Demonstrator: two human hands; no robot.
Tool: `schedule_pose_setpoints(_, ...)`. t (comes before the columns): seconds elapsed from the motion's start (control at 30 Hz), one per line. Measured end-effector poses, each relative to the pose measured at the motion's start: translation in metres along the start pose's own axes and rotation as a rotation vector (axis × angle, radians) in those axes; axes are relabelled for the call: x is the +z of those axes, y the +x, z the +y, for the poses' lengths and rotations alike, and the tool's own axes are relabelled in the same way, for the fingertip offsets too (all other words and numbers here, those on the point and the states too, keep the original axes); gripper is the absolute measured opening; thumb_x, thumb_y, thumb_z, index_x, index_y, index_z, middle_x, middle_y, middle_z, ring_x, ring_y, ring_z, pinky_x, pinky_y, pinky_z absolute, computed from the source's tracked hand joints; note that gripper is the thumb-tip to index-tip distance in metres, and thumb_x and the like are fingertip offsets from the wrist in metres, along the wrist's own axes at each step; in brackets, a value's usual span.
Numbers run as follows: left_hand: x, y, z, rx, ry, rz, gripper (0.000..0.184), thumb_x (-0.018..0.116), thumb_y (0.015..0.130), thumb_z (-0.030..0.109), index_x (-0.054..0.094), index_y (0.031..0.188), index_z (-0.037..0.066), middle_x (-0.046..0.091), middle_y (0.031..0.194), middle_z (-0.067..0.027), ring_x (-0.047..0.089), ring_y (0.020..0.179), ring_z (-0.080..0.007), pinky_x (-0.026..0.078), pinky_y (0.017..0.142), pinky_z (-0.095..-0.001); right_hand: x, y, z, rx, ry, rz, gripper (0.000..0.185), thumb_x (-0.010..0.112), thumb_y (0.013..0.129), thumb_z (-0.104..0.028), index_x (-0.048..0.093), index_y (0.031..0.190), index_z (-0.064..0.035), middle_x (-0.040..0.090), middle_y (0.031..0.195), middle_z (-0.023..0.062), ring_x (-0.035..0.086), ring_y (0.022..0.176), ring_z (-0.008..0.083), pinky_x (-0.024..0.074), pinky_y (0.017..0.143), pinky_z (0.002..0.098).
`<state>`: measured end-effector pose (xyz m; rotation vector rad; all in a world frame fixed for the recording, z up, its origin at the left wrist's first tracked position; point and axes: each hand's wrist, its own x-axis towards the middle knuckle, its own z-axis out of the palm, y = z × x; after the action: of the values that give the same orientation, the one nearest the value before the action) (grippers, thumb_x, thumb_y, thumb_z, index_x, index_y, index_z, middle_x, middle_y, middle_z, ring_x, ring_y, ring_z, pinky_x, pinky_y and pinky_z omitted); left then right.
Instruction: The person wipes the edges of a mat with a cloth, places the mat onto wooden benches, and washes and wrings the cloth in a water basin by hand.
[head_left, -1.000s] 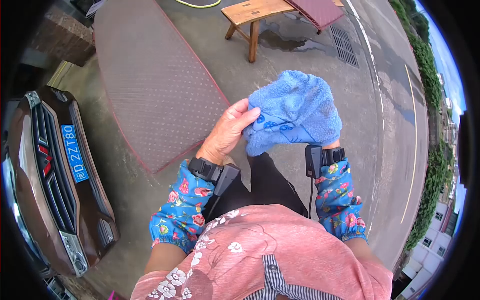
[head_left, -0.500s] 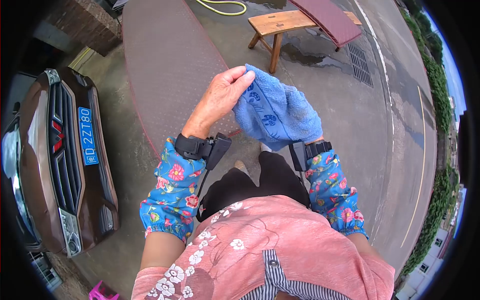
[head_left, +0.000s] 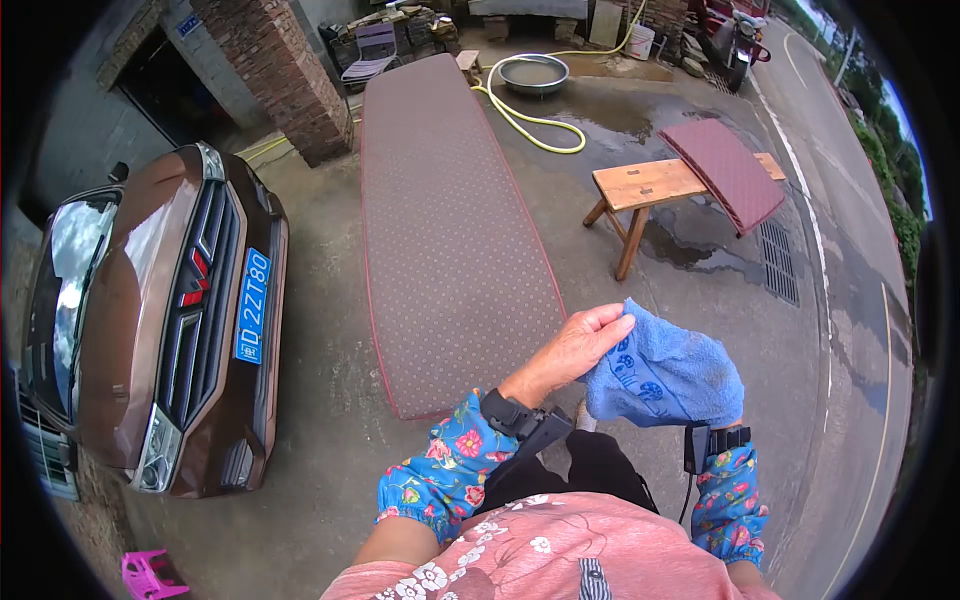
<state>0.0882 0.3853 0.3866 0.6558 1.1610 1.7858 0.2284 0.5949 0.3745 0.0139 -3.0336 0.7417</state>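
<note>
A blue terry towel (head_left: 675, 375) with dark blue printed motifs hangs in front of my body. My left hand (head_left: 580, 345) pinches its upper left corner between thumb and fingers. The towel drapes over my right hand, so its fingers are hidden; only the wrist with a black strap (head_left: 730, 438) shows below the cloth. Beyond my left hand lies a long brown dotted mat (head_left: 455, 230) with red edging, its near end close to my forearm.
A wooden bench (head_left: 650, 185) stands ahead to the right with a maroon pad (head_left: 725, 170) across it. Farther off are a metal basin (head_left: 533, 75) of water and a yellow hose (head_left: 545, 147). A brown car (head_left: 165, 330) is parked at left, and a pink stool (head_left: 150, 575) sits lower left.
The view has tilted up and turned left, bringing the whole mat, the basin and the brick pillar into sight. My left hand keeps its pinch on the towel, which still covers my right hand.
</note>
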Motion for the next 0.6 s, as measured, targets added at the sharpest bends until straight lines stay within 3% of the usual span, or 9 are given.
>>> schedule_pose_setpoints(0.03,0.007,-0.002,0.014,0.018,0.048,-0.039,0.033,0.045,0.096,0.026,0.054,0.115,0.000,0.061,0.102,-0.0019,0.056,0.092,-0.0069,0.047,0.082,-0.0240,-0.017,0.007,-0.027,-0.022,0.006,0.021,0.043,0.060,0.084,-0.022,0.051,0.123,-0.0075,0.056,0.121,0.0079,0.052,0.111,0.0222,0.0377,0.097,0.0327)
schedule_pose_setpoints(0.13,0.042,-0.007,0.056,0.092,0.128,-0.098,0.033,0.045,0.096,0.026,0.055,0.114,0.000,0.061,0.100,-0.0014,0.054,0.092,-0.0062,0.045,0.083,-0.0233,-0.046,0.000,-0.068,0.154,0.808,0.151,0.039,0.059,0.083,-0.028,0.054,0.117,-0.0088,0.060,0.108,0.0081,0.057,0.098,0.0238,0.0420,0.089,0.0335)
schedule_pose_setpoints(0.17,0.054,-0.008,0.068,0.135,0.134,-0.137,0.032,0.045,0.096,0.026,0.056,0.111,0.000,0.060,0.097,-0.0005,0.053,0.090,-0.0059,0.045,0.081,-0.0233,-0.042,0.000,-0.074,0.157,0.812,0.148,0.039,0.059,0.083,-0.028,0.054,0.117,-0.0088,0.060,0.108,0.0081,0.057,0.098,0.0238,0.0420,0.089,0.0335)
schedule_pose_setpoints(0.23,0.063,-0.007,0.072,0.169,0.136,-0.181,0.031,0.045,0.096,0.026,0.057,0.107,0.000,0.059,0.093,0.0005,0.052,0.087,-0.0056,0.045,0.079,-0.0233,-0.022,-0.006,-0.079,0.253,0.011,0.203,0.032,0.054,0.087,-0.028,0.054,0.112,-0.0086,0.059,0.107,0.0071,0.055,0.101,0.0198,0.0402,0.090,0.0319)
schedule_pose_setpoints(0.27,0.064,-0.003,0.069,0.107,0.362,-0.234,0.031,0.045,0.096,0.027,0.057,0.103,0.000,0.057,0.090,0.0013,0.050,0.084,-0.0055,0.044,0.076,-0.0233,0.002,-0.010,-0.070,0.148,-0.011,0.243,0.031,0.055,0.087,-0.029,0.053,0.110,-0.0096,0.056,0.110,0.0082,0.052,0.106,0.0185,0.0381,0.092,0.0305)
schedule_pose_setpoints(0.3,0.062,0.001,0.065,0.052,0.592,-0.284,0.031,0.045,0.096,0.027,0.057,0.099,0.000,0.056,0.086,0.0021,0.049,0.081,-0.0053,0.043,0.074,-0.0233,0.052,-0.008,-0.043,0.377,0.837,0.250,0.043,0.060,0.083,-0.032,0.049,0.117,-0.0084,0.052,0.117,0.0105,0.049,0.110,0.0211,0.0372,0.093,0.0313)
schedule_pose_setpoints(0.37,0.058,0.002,0.044,0.044,0.595,-0.245,0.031,0.046,0.096,0.028,0.057,0.094,-0.001,0.053,0.082,0.0033,0.046,0.078,-0.0054,0.042,0.071,-0.0237,0.063,0.006,-0.053,0.000,0.416,0.360,0.048,0.061,0.082,-0.028,0.046,0.122,-0.0073,0.049,0.122,0.0112,0.047,0.114,0.0222,0.0355,0.095,0.0316)
schedule_pose_setpoints(0.47,0.049,0.003,0.030,0.041,0.284,-0.078,0.031,0.047,0.095,0.027,0.059,0.096,-0.002,0.055,0.083,0.0032,0.047,0.080,-0.0051,0.043,0.072,-0.0234,0.016,0.016,-0.072,-0.066,0.432,0.081,0.050,0.061,0.082,-0.027,0.044,0.125,-0.0068,0.049,0.123,0.0113,0.046,0.115,0.0232,0.0343,0.097,0.0318)
schedule_pose_setpoints(0.6,0.059,0.010,0.041,0.086,0.314,-0.029,0.028,0.051,0.093,0.024,0.060,0.095,-0.002,0.057,0.084,0.0034,0.049,0.081,-0.0048,0.043,0.071,-0.0238,0.000,0.017,-0.055,0.002,0.348,0.124,0.048,0.064,0.077,-0.028,0.050,0.118,-0.0079,0.055,0.113,0.0121,0.053,0.104,0.0284,0.0413,0.088,0.0361)
